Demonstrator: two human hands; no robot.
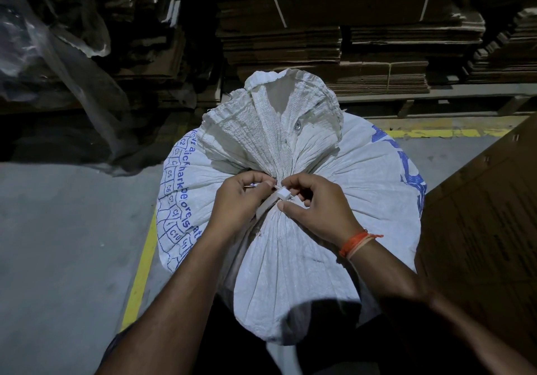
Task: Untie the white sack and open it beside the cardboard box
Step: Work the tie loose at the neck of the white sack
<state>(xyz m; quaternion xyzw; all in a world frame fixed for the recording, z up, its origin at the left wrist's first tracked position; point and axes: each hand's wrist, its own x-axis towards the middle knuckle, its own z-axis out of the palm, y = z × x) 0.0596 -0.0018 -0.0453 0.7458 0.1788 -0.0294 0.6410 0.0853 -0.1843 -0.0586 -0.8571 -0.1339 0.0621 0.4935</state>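
Both hands, left hand (236, 200) and right hand (315, 204), are pinching the white plastic tie (276, 199) with their fingers. The big white woven sack (305, 244) is looking full, probably heavy, so holding its soft bunched neck is seeming best.

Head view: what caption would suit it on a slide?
Both hands pinch the white tie cinching a white sack beside a cardboard box.

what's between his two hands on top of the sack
In the head view, a white plastic tie cinching the white sack's gathered neck lies between the left hand and right hand.
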